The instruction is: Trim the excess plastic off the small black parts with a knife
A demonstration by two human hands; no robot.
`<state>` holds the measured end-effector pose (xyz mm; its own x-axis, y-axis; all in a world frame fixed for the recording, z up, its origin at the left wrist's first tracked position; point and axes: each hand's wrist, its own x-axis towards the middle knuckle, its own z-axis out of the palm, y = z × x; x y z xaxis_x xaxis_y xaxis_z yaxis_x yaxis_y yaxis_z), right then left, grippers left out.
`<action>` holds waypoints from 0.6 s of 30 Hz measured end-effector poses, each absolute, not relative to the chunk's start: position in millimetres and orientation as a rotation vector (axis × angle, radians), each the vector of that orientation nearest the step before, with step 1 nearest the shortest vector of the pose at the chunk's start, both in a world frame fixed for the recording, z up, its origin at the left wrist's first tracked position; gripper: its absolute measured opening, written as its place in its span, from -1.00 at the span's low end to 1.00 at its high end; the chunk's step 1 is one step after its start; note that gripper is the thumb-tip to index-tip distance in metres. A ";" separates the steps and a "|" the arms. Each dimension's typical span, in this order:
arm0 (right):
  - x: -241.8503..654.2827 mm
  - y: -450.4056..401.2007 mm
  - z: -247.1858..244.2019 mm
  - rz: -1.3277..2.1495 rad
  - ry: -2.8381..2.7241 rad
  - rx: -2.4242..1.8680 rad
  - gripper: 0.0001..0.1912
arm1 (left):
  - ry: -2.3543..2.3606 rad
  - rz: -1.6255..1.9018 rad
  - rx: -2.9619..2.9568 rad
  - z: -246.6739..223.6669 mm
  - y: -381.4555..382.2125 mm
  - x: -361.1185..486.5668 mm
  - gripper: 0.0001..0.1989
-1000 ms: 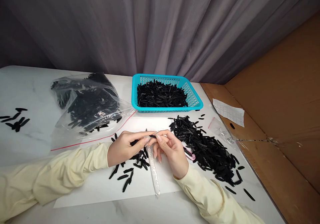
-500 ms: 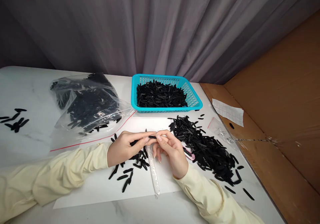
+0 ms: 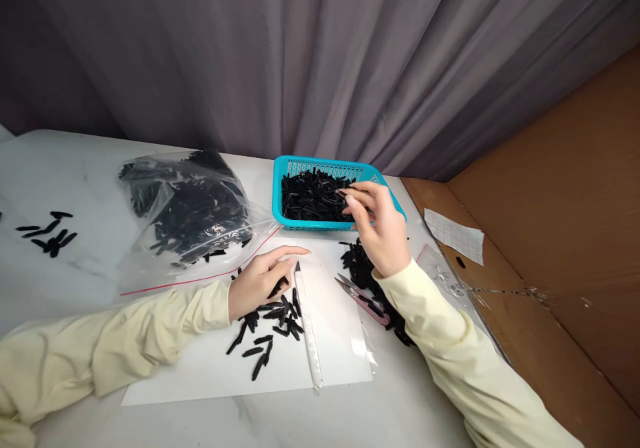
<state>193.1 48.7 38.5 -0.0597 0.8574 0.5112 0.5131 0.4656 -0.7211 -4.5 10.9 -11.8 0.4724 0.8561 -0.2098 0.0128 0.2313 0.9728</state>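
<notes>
The blue basket (image 3: 320,224) sits near the back of the white table (image 3: 200,425), with lots of black bits (image 3: 307,198) inside it. The right hand (image 3: 375,225) is over the right part of the basket. Its fingertips are bent close together, and something small and dark shows by them. I cannot tell if they are pinching it.

The left hand (image 3: 263,281) is in front of the basket, a little to its left. Its thumb and pointing finger reach out with a small gap between their tips, and the other fingers are curled. Dark bits show by the curled fingers, but I cannot tell if the hand is gripping them.

In front of the basket is a white sheet (image 3: 340,361). On it are a loose bunch of black bits (image 3: 283,318), by the left hand, and a small knife (image 3: 309,331) with a white handle. To the front and right of the basket, pink scissors (image 3: 361,297) lie by a black pile (image 3: 357,261), partly hidden by the right arm.

Left of the basket is a big clear bag (image 3: 195,201) full of black bits. Much farther left are a few stray bits (image 3: 53,243). Right of the basket is a paper slip (image 3: 454,235). Behind the basket hangs a gray curtain (image 3: 200,55).
</notes>
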 end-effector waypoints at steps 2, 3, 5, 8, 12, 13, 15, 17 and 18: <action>191.9 54.7 40.2 0.095 -1.955 -1.252 -0.79 | 0.905 0.718 1.186 -12.8 11.5 -4.8 -0.63; 188.3 51.0 39.4 -0.016 -2.048 -1.273 -0.79 | 0.900 0.721 1.176 -13.2 11.8 -4.8 -0.64; 176.3 32.0 35.1 -0.099 -2.225 -1.273 -0.76 | 0.893 0.727 1.159 -13.7 12.3 -4.7 -0.67; 154.6 -5.5 23.7 -0.145 -2.480 -1.251 -0.68 | 0.890 0.731 1.147 -12.6 12.5 -4.1 -0.71; 138.7 -26.9 6.9 -0.190 -2.602 -1.237 -0.67 | 0.888 0.712 1.135 -8.2 11.2 -3.5 -0.72; 137.9 -26.5 4.2 -0.175 -2.611 -1.229 -0.67 | 0.884 0.704 1.133 -7.2 10.8 -3.5 -0.72; 139.3 -23.2 1.4 -0.086 -2.606 -1.215 -0.66 | 0.870 0.696 1.145 -6.7 10.5 -3.7 -0.71; 143.2 -21.0 1.2 0.140 -2.541 -1.227 -0.66 | 0.849 0.697 1.177 -8.1 10.6 -4.4 -0.70; 145.5 -21.0 1.3 0.298 -2.475 -1.239 -0.66 | 0.834 0.698 1.197 -9.2 10.6 -4.8 -0.69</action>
<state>145.5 -21.0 1.3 -0.5529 0.8040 0.2191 0.7288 0.5940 -0.3406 -4.8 10.6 -9.2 0.5265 0.8307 -0.1810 -0.0316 0.2318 0.9723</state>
